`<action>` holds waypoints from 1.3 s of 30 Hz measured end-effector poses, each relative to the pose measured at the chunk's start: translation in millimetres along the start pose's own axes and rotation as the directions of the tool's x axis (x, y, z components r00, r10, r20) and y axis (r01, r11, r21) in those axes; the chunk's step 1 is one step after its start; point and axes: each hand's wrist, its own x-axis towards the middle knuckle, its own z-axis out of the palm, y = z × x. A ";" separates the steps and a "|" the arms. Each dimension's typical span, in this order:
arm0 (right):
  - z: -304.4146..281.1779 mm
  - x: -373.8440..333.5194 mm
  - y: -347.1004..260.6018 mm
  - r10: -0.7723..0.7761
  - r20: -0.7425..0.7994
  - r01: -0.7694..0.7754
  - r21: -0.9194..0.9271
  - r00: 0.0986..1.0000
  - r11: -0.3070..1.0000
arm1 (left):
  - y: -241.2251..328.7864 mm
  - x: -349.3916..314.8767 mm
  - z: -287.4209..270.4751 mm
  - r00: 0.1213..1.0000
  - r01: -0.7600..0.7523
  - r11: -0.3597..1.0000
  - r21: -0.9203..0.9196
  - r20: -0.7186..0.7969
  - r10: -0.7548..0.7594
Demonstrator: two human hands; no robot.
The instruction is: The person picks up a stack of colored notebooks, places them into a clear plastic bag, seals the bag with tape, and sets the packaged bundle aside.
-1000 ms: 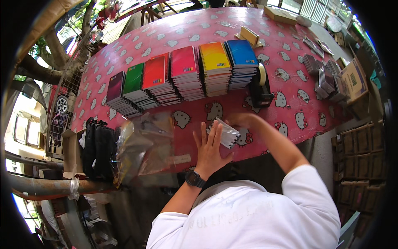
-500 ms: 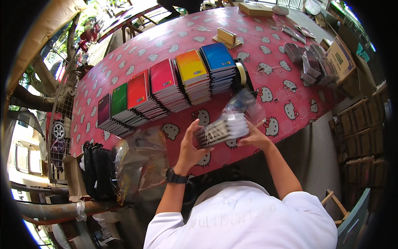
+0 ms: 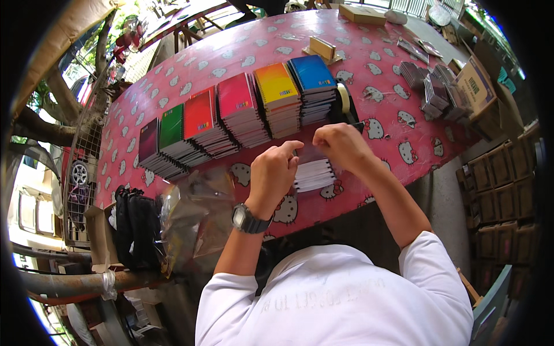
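A small stack of notebooks (image 3: 314, 176) lies before me near the table's front edge, its pale page edges facing me. Clear plastic bag film (image 3: 311, 152) covers its upper side, between my hands. My left hand (image 3: 272, 176), with a watch on its wrist, is closed in a pinch at the film's left. At the far right side of the film, my right hand (image 3: 344, 147) is closed too, fingers curled down; its fingertips are partly hidden. Beyond stand several tall piles of spiral notebooks: purple, green, red, pink (image 3: 238, 99), yellow (image 3: 277, 83) and blue (image 3: 311, 74).
A tape dispenser (image 3: 345, 101) stands beside the blue pile. Loose clear plastic bags (image 3: 199, 202) hang over the front left edge, near a black bag (image 3: 137, 228). Wrapped bundles (image 3: 435, 95) and a cardboard box (image 3: 474, 89) sit at the right. A wooden holder (image 3: 323, 49) stands behind.
The notebook stack, earlier held tilted between my spread hands, now rests on the table. Both hands have closed and come together over its far side, the right one moving up and left.
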 end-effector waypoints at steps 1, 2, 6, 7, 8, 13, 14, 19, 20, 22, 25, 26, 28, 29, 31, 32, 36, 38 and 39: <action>-5.5 1.0 0.7 0.000 -0.044 0.000 0.010 0.999 1.000 | 5.5 4.5 -6.6 0.986 -0.145 0.988 0.048 -0.073 0.149; -16.0 -5.7 6.5 -0.054 -0.192 0.113 0.309 0.980 0.944 | 9.3 2.3 -18.5 0.988 -0.125 0.987 -0.102 -0.106 0.114; -17.9 -40.4 70.5 -0.033 -0.060 0.057 0.455 0.998 0.889 | -28.4 -24.5 -27.0 0.988 -0.071 0.816 -0.574 -0.155 -0.023; 21.6 -40.6 92.6 -0.130 -0.057 0.140 0.552 0.990 0.822 | -41.9 -37.9 -4.8 0.994 -0.041 0.844 -0.535 -0.104 -0.018; 53.2 -43.0 103.3 -0.229 -0.062 0.215 0.640 0.971 0.738 | -56.7 -53.9 27.1 0.998 -0.011 0.870 -0.492 -0.055 -0.018; 104.9 -42.7 45.5 -0.097 0.001 0.058 0.794 0.995 0.605 | -34.5 -55.7 85.1 0.961 0.176 0.547 -0.818 0.023 -0.275; 103.6 -43.5 43.0 -0.102 0.036 0.035 0.784 0.994 0.620 | -35.8 -53.5 77.3 0.966 0.170 0.587 -0.791 0.016 -0.258; 97.4 -46.4 55.7 -0.109 -0.131 0.166 0.601 0.985 0.782 | -48.7 -58.0 52.2 0.985 -0.017 0.938 -0.345 -0.164 -0.042; 88.4 -54.1 56.3 -0.078 -0.199 0.180 0.570 0.977 0.802 | -30.9 -51.1 35.9 0.958 -0.114 0.960 -0.255 -0.283 0.039; 69.5 -60.4 66.0 -0.208 -0.171 0.266 0.468 0.963 0.843 | -23.6 -42.7 13.0 0.980 -0.190 0.980 0.058 -0.044 0.193; 58.5 -54.9 43.1 -0.288 -0.186 0.341 0.421 0.940 0.841 | -15.5 -33.5 -1.2 0.965 -0.261 0.959 0.112 0.050 0.257; 58.9 -51.9 43.0 -0.318 -0.174 0.362 0.395 0.932 0.844 | -11.6 -33.6 -6.5 0.963 -0.268 0.960 0.082 0.007 0.269; 56.2 -45.6 44.0 -0.338 -0.162 0.375 0.401 0.927 0.836 | -7.1 -34.8 -20.6 0.952 -0.250 0.968 0.019 -0.177 0.250; 55.7 -43.0 44.5 -0.328 -0.158 0.364 0.435 0.931 0.824 | -13.9 -40.3 -24.3 0.954 -0.210 0.977 0.018 -0.214 0.209; 58.8 -42.2 46.6 -0.338 -0.130 0.359 0.468 0.932 0.808 | -33.9 -53.7 -22.4 0.949 -0.126 0.992 0.014 -0.289 0.124; 61.3 -41.5 49.6 -0.366 -0.107 0.371 0.467 0.925 0.803 | -43.1 -61.7 -16.0 0.963 -0.133 0.990 0.041 -0.229 0.139; 63.3 -42.4 37.2 -0.399 -0.022 0.376 0.381 0.917 0.844 | -45.7 -76.9 13.1 0.990 -0.107 0.992 -0.065 -0.099 0.100; 64.1 -40.5 43.3 -0.419 0.015 0.385 0.365 0.908 0.847 | -54.5 -88.0 20.6 0.993 -0.072 0.991 -0.113 -0.104 0.060; 64.0 -39.2 45.7 -0.428 0.031 0.390 0.357 0.903 0.849 | -57.7 -90.7 23.1 0.994 -0.056 0.989 -0.137 -0.105 0.042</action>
